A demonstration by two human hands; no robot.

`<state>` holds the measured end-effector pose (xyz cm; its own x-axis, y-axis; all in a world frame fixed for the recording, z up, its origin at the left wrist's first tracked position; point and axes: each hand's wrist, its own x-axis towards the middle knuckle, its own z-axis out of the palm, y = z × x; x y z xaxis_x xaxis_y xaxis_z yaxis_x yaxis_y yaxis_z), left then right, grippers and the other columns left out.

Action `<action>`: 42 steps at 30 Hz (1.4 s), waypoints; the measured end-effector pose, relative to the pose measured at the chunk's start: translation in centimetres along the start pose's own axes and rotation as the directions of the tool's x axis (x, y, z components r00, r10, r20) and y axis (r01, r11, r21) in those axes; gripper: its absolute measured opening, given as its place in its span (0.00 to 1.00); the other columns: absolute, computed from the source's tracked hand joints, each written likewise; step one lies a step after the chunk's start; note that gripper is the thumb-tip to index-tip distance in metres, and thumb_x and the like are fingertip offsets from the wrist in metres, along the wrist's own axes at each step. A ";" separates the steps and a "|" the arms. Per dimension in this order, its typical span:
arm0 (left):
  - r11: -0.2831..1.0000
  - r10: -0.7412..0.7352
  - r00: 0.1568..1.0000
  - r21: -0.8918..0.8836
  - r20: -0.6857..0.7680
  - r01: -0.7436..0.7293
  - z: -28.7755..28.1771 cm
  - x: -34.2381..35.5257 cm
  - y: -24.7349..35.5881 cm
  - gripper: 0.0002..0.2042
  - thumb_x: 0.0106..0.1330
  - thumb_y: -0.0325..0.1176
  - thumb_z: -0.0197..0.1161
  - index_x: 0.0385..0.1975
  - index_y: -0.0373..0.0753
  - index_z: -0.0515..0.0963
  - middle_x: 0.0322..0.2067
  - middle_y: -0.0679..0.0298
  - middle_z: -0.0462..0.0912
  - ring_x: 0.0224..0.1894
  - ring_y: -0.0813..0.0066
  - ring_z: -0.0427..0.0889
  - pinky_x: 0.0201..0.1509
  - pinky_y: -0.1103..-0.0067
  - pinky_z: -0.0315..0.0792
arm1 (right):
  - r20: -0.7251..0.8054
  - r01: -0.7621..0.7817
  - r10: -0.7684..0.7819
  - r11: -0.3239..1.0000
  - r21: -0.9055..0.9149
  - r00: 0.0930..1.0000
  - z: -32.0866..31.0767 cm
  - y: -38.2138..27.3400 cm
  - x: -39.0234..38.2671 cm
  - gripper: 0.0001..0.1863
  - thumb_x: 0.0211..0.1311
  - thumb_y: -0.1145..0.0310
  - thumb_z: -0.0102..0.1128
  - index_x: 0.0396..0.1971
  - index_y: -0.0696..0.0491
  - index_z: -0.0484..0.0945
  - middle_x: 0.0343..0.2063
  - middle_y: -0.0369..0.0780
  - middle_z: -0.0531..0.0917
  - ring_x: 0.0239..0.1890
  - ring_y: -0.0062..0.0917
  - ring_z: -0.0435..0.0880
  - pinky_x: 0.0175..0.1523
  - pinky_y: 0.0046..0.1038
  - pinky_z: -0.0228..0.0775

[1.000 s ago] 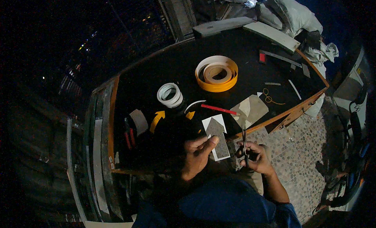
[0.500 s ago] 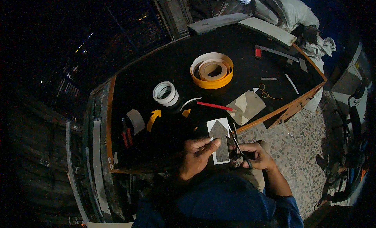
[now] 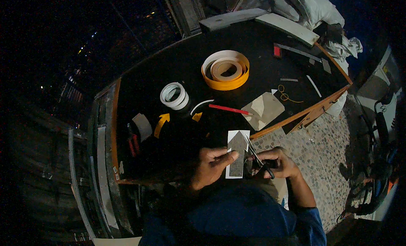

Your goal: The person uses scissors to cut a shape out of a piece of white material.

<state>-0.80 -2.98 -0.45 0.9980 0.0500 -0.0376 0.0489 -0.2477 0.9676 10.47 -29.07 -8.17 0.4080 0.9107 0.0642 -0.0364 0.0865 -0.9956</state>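
My left hand (image 3: 212,165) pinches a white piece of sheet (image 3: 231,173) by its left edge, the thumb lying on top. A grey arrow shape (image 3: 237,146) covers most of its face and points away from me. My right hand (image 3: 279,162) is closed round the dark handles of a pair of scissors (image 3: 255,152). The blades reach up beside the sheet's right edge, near the arrowhead; whether they touch it I cannot tell. On the table beyond lie a yellow arrow (image 3: 161,124) and a smaller yellow scrap (image 3: 197,117).
The dark table (image 3: 160,74) holds a yellow tape roll (image 3: 228,84), white tape rolls (image 3: 174,96), a red pencil (image 3: 228,109), grey-beige sheets (image 3: 266,110), a yellow string loop (image 3: 284,95), red-handled pliers (image 3: 134,144) and a metal ruler (image 3: 300,52). Its wooden edge (image 3: 292,119) runs beyond my right hand.
The table and its things have shifted slightly left and up in view. The sheet is turned a little, and the scissors tilt more to the left beside its right edge.
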 end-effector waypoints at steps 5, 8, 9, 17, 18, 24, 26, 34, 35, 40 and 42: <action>1.000 -0.011 1.000 0.016 0.011 0.011 -0.2 0.1 0.3 0.11 0.72 0.34 0.69 0.36 0.30 0.86 0.24 0.70 0.82 0.30 0.89 0.74 0.31 0.84 0.70 | -0.005 0.022 -0.022 1.000 -0.010 1.000 0.2 -0.1 0.3 0.37 0.53 0.65 0.81 0.63 0.57 0.78 0.48 0.41 0.87 0.44 0.23 0.86 0.52 0.27 0.77; 0.999 0.001 1.000 -0.041 0.009 -0.001 -0.1 0.0 0.1 0.11 0.72 0.33 0.68 0.37 0.30 0.86 0.24 0.70 0.82 0.30 0.89 0.74 0.31 0.84 0.70 | -0.024 0.038 -0.037 0.999 0.009 0.999 0.5 0.0 0.5 0.37 0.53 0.66 0.81 0.63 0.57 0.78 0.47 0.40 0.87 0.43 0.22 0.86 0.51 0.27 0.77; 1.000 -0.019 1.000 -0.023 0.010 0.019 -0.1 0.0 0.0 0.11 0.72 0.33 0.68 0.37 0.29 0.86 0.24 0.69 0.82 0.30 0.89 0.74 0.31 0.83 0.70 | -0.018 0.029 -0.028 1.000 0.011 0.999 0.5 -0.3 0.6 0.37 0.52 0.66 0.81 0.64 0.57 0.78 0.47 0.40 0.87 0.43 0.22 0.86 0.51 0.27 0.76; 0.999 -0.040 0.999 0.002 0.036 0.040 -0.2 0.0 0.5 0.11 0.74 0.32 0.66 0.41 0.29 0.86 0.28 0.66 0.87 0.32 0.88 0.78 0.33 0.83 0.73 | -0.013 0.018 -0.017 0.999 0.050 1.000 0.6 0.0 0.6 0.37 0.52 0.65 0.81 0.63 0.57 0.79 0.46 0.39 0.88 0.41 0.21 0.85 0.51 0.25 0.75; 0.999 -0.042 0.999 -0.009 0.034 0.043 -0.2 0.0 0.4 0.11 0.74 0.32 0.66 0.41 0.29 0.86 0.29 0.65 0.87 0.33 0.87 0.78 0.34 0.83 0.73 | -0.015 0.017 -0.016 0.998 0.061 1.000 0.6 0.2 0.6 0.36 0.52 0.65 0.81 0.63 0.57 0.79 0.45 0.39 0.88 0.41 0.20 0.85 0.51 0.25 0.75; 0.996 -0.084 0.995 -0.016 0.058 0.085 -0.1 0.0 0.5 0.12 0.74 0.34 0.66 0.45 0.29 0.86 0.32 0.65 0.88 0.35 0.86 0.80 0.36 0.83 0.75 | -0.028 0.007 -0.004 0.992 0.127 1.000 0.9 0.8 0.6 0.36 0.53 0.61 0.80 0.62 0.57 0.80 0.41 0.37 0.88 0.40 0.19 0.84 0.49 0.24 0.75; 0.996 -0.092 0.994 -0.012 0.056 0.092 -0.1 0.0 0.6 0.12 0.74 0.34 0.66 0.45 0.29 0.86 0.33 0.65 0.88 0.35 0.86 0.80 0.37 0.83 0.76 | -0.018 0.018 -0.016 0.992 0.122 1.000 0.9 0.9 0.7 0.35 0.54 0.61 0.80 0.62 0.57 0.80 0.39 0.36 0.88 0.40 0.18 0.84 0.49 0.23 0.75; 0.997 -0.070 0.997 -0.033 0.032 0.071 0.2 -0.1 -0.2 0.12 0.74 0.33 0.66 0.45 0.29 0.86 0.34 0.63 0.89 0.37 0.85 0.82 0.39 0.83 0.77 | -0.012 0.052 -0.051 0.991 0.121 0.999 1.0 0.9 0.8 0.35 0.56 0.60 0.79 0.63 0.58 0.79 0.36 0.36 0.88 0.39 0.17 0.84 0.50 0.23 0.74; 0.997 -0.067 0.997 -0.034 0.028 0.068 0.3 -0.1 -0.3 0.12 0.74 0.33 0.66 0.45 0.28 0.86 0.34 0.63 0.89 0.37 0.84 0.82 0.39 0.83 0.77 | -0.012 0.048 -0.046 0.991 0.126 0.999 1.0 1.0 0.7 0.35 0.56 0.60 0.79 0.63 0.58 0.79 0.37 0.36 0.88 0.39 0.17 0.84 0.50 0.23 0.74; 0.999 -0.040 0.998 -0.035 0.045 0.042 0.2 0.0 -0.7 0.12 0.74 0.31 0.66 0.47 0.28 0.85 0.36 0.62 0.89 0.38 0.84 0.82 0.41 0.83 0.78 | -0.017 0.026 -0.024 0.990 0.139 1.000 1.0 1.4 0.5 0.35 0.55 0.62 0.79 0.62 0.58 0.79 0.37 0.36 0.88 0.39 0.18 0.84 0.50 0.22 0.74; 0.997 -0.039 0.998 -0.058 0.049 0.042 0.3 0.0 -1.0 0.12 0.73 0.31 0.66 0.47 0.28 0.85 0.37 0.61 0.89 0.39 0.83 0.82 0.42 0.83 0.78 | -0.023 0.019 -0.016 0.990 0.140 1.000 1.0 1.3 0.4 0.35 0.55 0.62 0.80 0.62 0.57 0.79 0.37 0.36 0.88 0.39 0.17 0.84 0.49 0.22 0.74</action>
<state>-0.88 -3.01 -1.44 0.9961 0.0122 -0.0878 0.0885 -0.1889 0.9780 9.63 -28.15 -9.32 0.4290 0.8998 0.0791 -0.1560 0.1600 -0.9747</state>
